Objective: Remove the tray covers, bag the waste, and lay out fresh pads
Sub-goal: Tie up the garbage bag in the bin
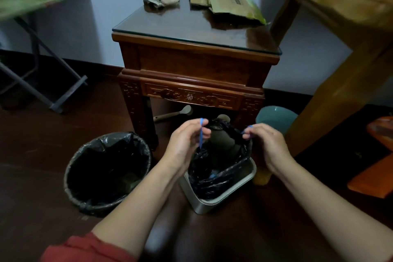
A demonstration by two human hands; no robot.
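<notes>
A black plastic bag [214,176] stands in a square metal bin [212,203] on the floor in front of the carved table. Grey-brown waste shows inside its open mouth. My left hand [185,142] pinches a blue drawstring [201,134] at the bag's left rim and holds it up. My right hand [265,144] pinches the other blue drawstring end [247,128] at the bag's right rim. Both strings are pulled upward and apart, and the bag's top is gathered between my hands.
A round bin lined with a black bag [106,172] stands to the left. The dark wooden side table [195,49] carries paper packets. A teal bowl [276,117] sits on the floor at right, beside a light wooden table leg [331,100]. A folding table [38,27] is far left.
</notes>
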